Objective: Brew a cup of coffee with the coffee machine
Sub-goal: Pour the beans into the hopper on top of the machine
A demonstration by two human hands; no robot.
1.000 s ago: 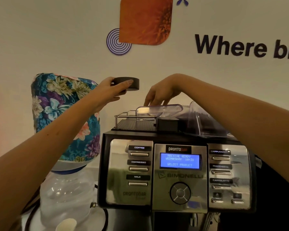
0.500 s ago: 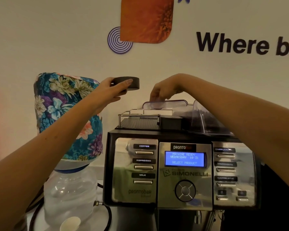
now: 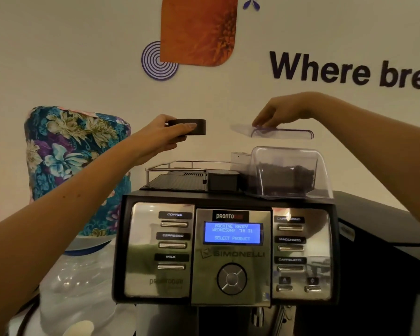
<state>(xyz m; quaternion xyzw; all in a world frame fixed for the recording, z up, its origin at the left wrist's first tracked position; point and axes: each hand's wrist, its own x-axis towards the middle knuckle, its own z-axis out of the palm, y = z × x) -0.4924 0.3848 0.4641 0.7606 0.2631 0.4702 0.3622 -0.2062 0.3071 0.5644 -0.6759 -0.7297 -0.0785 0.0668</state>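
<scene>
The coffee machine (image 3: 230, 253) fills the lower middle, its blue display (image 3: 232, 232) reading "machine ready, select product". On its top right stands a clear bean hopper (image 3: 289, 173) with dark beans inside, its top uncovered. My right hand (image 3: 277, 112) pinches the hopper's clear lid (image 3: 284, 134) by its left end and holds it level in the air well above the hopper. My left hand (image 3: 155, 139) is raised above the machine's left top rack (image 3: 177, 175) and grips a small round black container (image 3: 189, 127).
A water bottle with a floral cover (image 3: 75, 161) stands upended on a clear dispenser base (image 3: 73, 282) left of the machine. A paper cup rim (image 3: 79, 329) shows at the bottom left. The wall with lettering is close behind. A dark unit (image 3: 386, 263) adjoins the machine's right side.
My right hand has lifted the clear lid off the hopper and raised it to the right. My left hand has kept the black container at about the same height.
</scene>
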